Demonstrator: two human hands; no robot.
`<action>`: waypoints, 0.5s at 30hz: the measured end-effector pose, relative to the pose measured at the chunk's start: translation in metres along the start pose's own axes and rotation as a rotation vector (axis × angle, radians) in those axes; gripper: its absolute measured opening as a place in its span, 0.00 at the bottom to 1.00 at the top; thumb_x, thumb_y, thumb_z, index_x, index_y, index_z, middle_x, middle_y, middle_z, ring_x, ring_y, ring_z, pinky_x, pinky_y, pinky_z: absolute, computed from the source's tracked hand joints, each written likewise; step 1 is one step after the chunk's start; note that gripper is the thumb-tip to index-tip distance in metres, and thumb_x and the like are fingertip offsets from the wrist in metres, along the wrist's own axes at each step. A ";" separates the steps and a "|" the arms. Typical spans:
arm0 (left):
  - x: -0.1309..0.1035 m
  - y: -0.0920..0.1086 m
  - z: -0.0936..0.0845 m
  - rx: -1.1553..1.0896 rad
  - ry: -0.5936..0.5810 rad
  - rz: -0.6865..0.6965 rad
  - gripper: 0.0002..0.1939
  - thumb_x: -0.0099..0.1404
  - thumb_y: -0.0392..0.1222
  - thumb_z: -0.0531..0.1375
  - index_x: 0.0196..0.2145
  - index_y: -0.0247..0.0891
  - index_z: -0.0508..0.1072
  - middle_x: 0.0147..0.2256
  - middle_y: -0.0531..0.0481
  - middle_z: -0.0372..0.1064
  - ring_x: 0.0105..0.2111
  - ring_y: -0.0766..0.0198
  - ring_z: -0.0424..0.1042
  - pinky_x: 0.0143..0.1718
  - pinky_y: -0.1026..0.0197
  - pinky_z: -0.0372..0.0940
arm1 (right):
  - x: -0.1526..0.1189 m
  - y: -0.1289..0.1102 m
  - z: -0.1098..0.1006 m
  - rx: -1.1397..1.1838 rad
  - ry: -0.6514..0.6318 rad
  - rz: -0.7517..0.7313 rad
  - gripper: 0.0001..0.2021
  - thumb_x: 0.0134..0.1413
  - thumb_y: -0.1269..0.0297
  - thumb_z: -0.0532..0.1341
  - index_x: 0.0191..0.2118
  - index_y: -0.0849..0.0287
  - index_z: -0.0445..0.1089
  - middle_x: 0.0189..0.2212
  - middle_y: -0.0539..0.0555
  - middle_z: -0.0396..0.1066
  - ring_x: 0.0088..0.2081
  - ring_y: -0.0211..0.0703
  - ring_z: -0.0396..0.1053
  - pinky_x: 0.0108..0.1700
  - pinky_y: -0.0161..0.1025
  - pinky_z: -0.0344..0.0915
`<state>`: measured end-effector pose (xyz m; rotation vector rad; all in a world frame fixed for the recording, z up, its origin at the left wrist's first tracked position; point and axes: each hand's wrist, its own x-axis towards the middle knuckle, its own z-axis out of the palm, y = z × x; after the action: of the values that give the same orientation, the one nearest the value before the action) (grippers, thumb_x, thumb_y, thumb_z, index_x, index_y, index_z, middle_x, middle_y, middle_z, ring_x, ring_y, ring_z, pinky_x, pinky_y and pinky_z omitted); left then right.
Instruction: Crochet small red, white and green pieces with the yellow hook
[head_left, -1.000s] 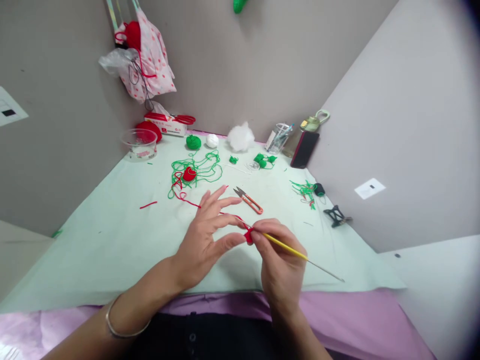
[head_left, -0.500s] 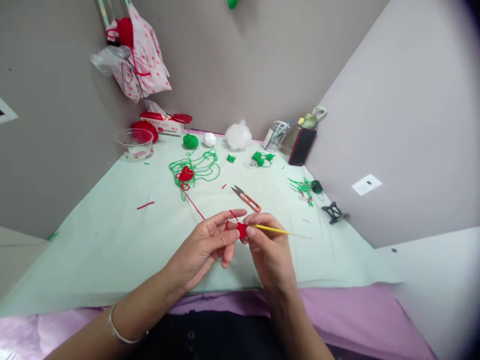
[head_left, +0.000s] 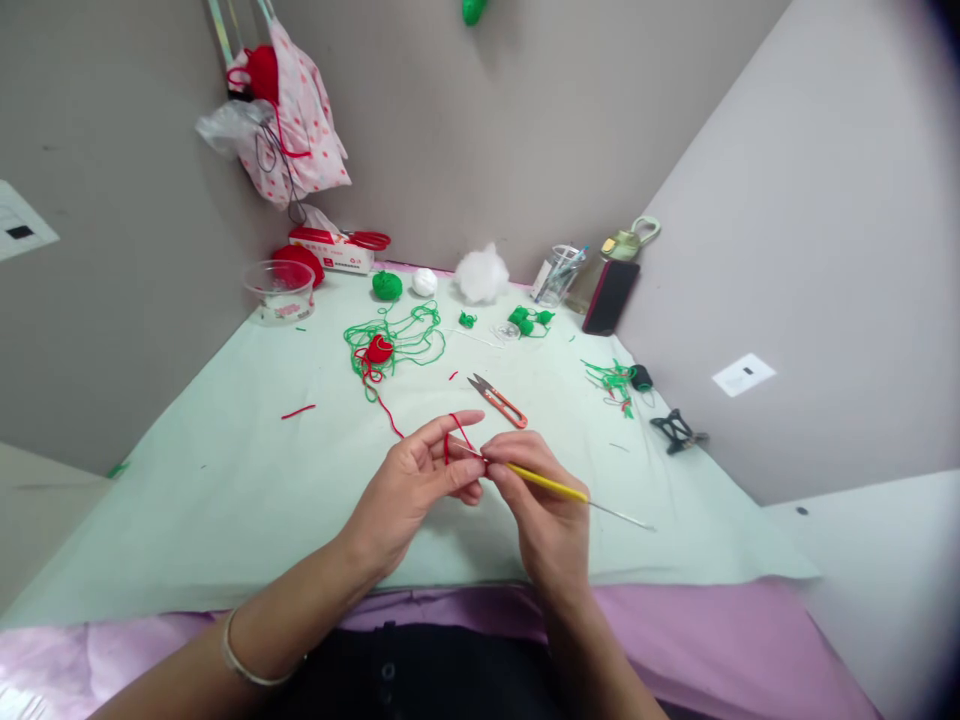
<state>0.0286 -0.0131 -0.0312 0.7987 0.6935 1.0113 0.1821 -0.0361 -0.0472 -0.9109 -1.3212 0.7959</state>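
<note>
My left hand (head_left: 397,500) pinches a small red crochet piece between thumb and fingers, and the fingertips hide nearly all of it. Red yarn (head_left: 462,430) loops over the outstretched index finger and runs back to a small red yarn ball (head_left: 380,348). In my right hand (head_left: 551,535) is a crochet hook (head_left: 551,485) with a yellow handle. Its thin tip meets the yarn at the left fingertips, while its metal tail end points right. Both hands touch at the work, above the front of the pale green cloth (head_left: 247,500).
Thread snips (head_left: 498,401) lie just beyond my hands. Tangled green yarn (head_left: 420,335) surrounds the red ball. Farther back are a clear tub (head_left: 279,300), green ball (head_left: 387,286), white stuffing (head_left: 481,275), pen cup (head_left: 556,277) and phone (head_left: 611,298). A black stand (head_left: 677,432) sits right.
The crochet hook has turned, its tail end swinging down and more yellow handle showing. The red piece, plainly visible before, is now mostly covered by fingers. The view has shifted slightly.
</note>
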 end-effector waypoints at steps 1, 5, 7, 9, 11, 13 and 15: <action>0.000 -0.002 0.000 -0.004 -0.002 -0.004 0.27 0.59 0.42 0.75 0.55 0.40 0.78 0.31 0.54 0.74 0.29 0.67 0.74 0.36 0.62 0.69 | -0.001 -0.001 0.001 -0.035 0.005 -0.034 0.09 0.63 0.69 0.67 0.43 0.47 0.83 0.38 0.53 0.78 0.43 0.44 0.75 0.45 0.41 0.73; 0.000 0.002 -0.004 0.064 -0.106 -0.062 0.20 0.61 0.47 0.73 0.47 0.38 0.77 0.32 0.52 0.75 0.31 0.64 0.75 0.38 0.58 0.71 | 0.002 -0.004 -0.003 -0.049 0.011 -0.046 0.11 0.63 0.71 0.66 0.42 0.46 0.84 0.39 0.54 0.79 0.43 0.44 0.77 0.43 0.41 0.74; 0.000 0.013 -0.011 0.225 -0.207 -0.099 0.16 0.61 0.48 0.72 0.40 0.38 0.74 0.30 0.52 0.74 0.30 0.63 0.75 0.37 0.58 0.70 | 0.011 -0.006 -0.011 0.038 0.002 -0.012 0.09 0.61 0.70 0.68 0.39 0.47 0.84 0.37 0.53 0.80 0.41 0.44 0.77 0.41 0.41 0.74; 0.000 0.032 -0.023 0.455 -0.242 -0.084 0.16 0.60 0.47 0.72 0.37 0.40 0.70 0.28 0.55 0.71 0.28 0.64 0.73 0.35 0.60 0.66 | 0.025 -0.010 -0.023 0.109 0.045 0.021 0.08 0.60 0.69 0.69 0.38 0.47 0.84 0.36 0.52 0.80 0.37 0.42 0.76 0.34 0.38 0.71; 0.002 0.055 -0.042 0.678 -0.132 0.011 0.15 0.63 0.47 0.69 0.39 0.43 0.67 0.28 0.58 0.68 0.28 0.64 0.72 0.34 0.60 0.64 | 0.041 -0.015 -0.038 0.130 0.095 0.003 0.06 0.58 0.68 0.69 0.36 0.49 0.84 0.34 0.52 0.79 0.31 0.40 0.74 0.29 0.37 0.69; 0.004 0.082 -0.069 0.892 0.047 0.121 0.17 0.63 0.48 0.68 0.43 0.45 0.66 0.30 0.58 0.66 0.28 0.63 0.70 0.33 0.60 0.63 | 0.056 -0.021 -0.054 0.074 0.156 -0.048 0.05 0.56 0.69 0.70 0.36 0.50 0.84 0.33 0.52 0.78 0.30 0.40 0.73 0.30 0.38 0.68; 0.004 0.108 -0.102 1.131 0.219 0.185 0.19 0.62 0.52 0.68 0.45 0.46 0.67 0.29 0.58 0.66 0.27 0.62 0.67 0.30 0.60 0.60 | 0.066 -0.026 -0.067 -0.038 0.194 -0.090 0.04 0.57 0.68 0.71 0.37 0.52 0.84 0.34 0.52 0.78 0.31 0.39 0.72 0.33 0.39 0.69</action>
<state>-0.1011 0.0489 0.0040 1.7631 1.4375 0.8245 0.2541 0.0041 0.0041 -0.9274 -1.2018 0.5994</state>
